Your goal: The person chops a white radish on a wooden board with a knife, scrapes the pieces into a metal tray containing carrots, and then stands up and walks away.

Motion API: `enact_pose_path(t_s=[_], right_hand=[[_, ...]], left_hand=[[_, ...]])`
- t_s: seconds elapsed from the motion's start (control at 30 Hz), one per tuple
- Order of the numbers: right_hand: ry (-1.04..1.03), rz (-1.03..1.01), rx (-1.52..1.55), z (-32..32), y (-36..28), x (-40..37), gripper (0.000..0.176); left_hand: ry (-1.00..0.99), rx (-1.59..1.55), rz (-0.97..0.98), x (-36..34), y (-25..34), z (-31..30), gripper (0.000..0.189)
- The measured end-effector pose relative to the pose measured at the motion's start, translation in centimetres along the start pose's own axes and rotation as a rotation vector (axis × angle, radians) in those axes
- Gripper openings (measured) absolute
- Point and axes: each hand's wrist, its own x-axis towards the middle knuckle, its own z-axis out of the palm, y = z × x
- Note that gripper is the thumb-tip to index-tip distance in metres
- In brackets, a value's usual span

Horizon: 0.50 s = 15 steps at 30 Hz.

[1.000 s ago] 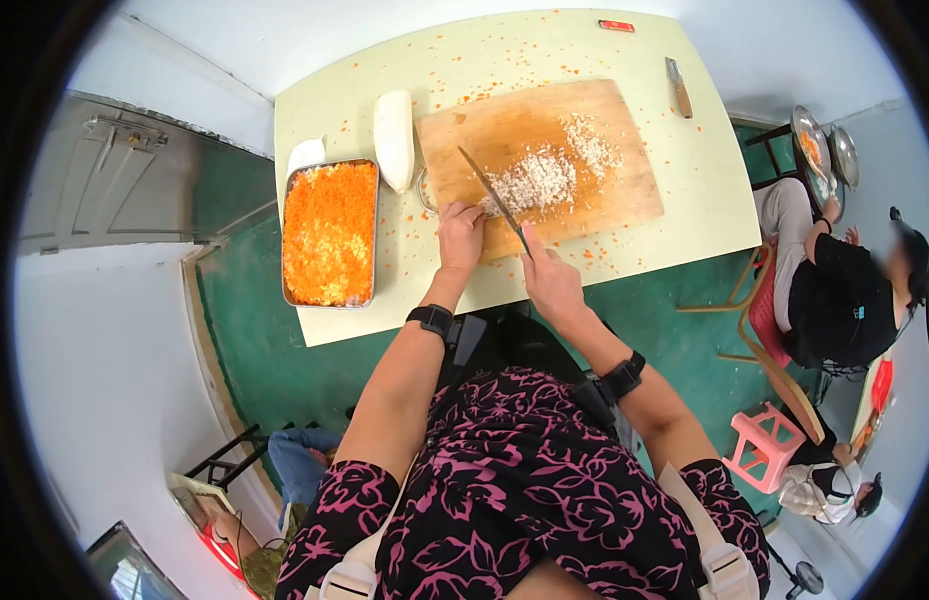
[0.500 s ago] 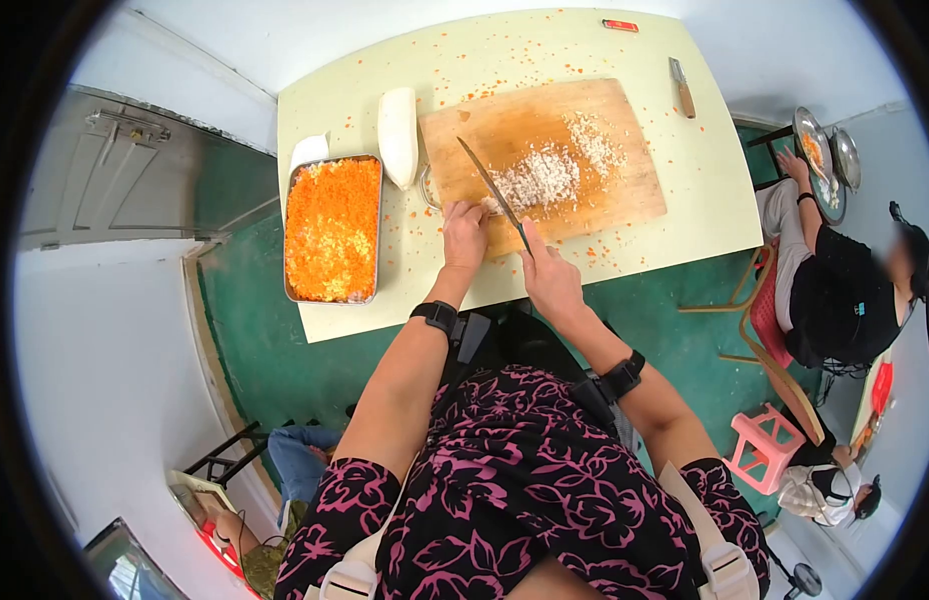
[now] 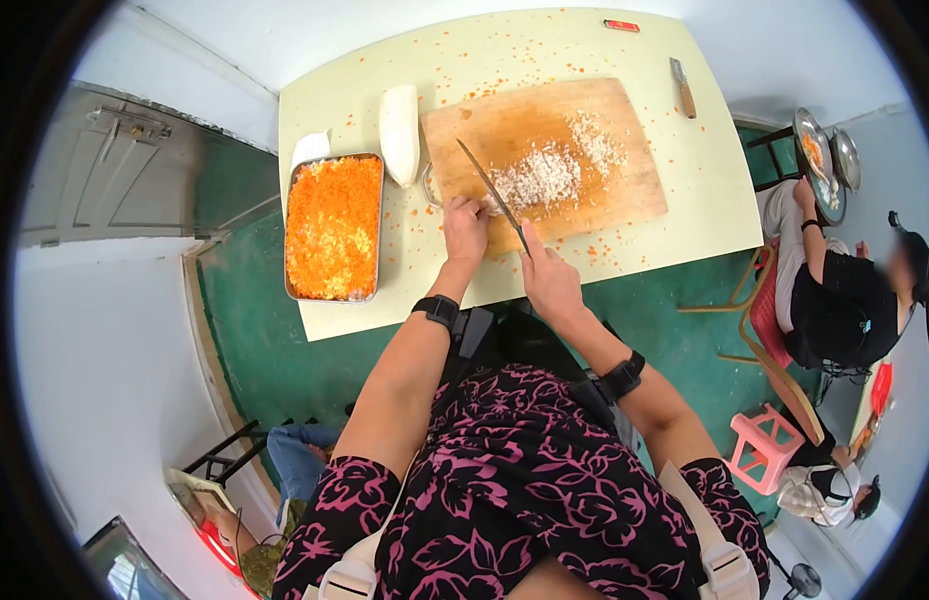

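Nearest, right hand (image 3: 550, 280) closed tight round the handle of a kitchen knife (image 3: 493, 192), blade slanting away and to the left over the near-left part of a wooden cutting board (image 3: 605, 205). Just left of it, left hand (image 3: 465, 228) at the board's near edge, fingers curled under, knuckles close against the blade's left side; cannot tell whether anything pinned beneath them. Black bands on both wrists. Just beyond the blade and right of the left hand, a heap of finely chopped white vegetable (image 3: 540, 175) on the board, with a thinner scatter trailing farther off to the right. Left of the left hand and well apart from it, a rectangular metal tray (image 3: 381, 230) filled with grated carrot (image 3: 330, 225), on the pale table (image 3: 710, 170). Beyond the left hand, a whole white radish (image 3: 400, 120) lying between tray and board, just beside the board's left edge. Orange flecks strewn over the table all round. Farther off, beyond and right of the right hand, a small wooden-handled knife (image 3: 682, 88) past the board's far right corner. Off to the right, away from the table, a seated person in black (image 3: 845, 310).
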Motion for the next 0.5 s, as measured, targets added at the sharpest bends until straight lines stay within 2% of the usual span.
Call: enact_pose_path(t_s=[0.17, 0.37, 0.5], right_hand=[[-0.044, 0.016, -0.042, 0.71, 0.47, 0.18, 0.050], [0.005, -0.012, 0.052, 0.12, 0.01, 0.06, 0.050], [-0.057, 0.027, -0.020, 0.34, -0.18, 0.22, 0.049]], left_hand=[[0.019, 0.001, 0.047, -0.06, -0.25, 0.25, 0.004], [0.014, -0.041, 0.106, -0.56, -0.19, -0.54, 0.006], [-0.016, -0.025, 0.112, -0.41, -0.57, -0.41, 0.007]])
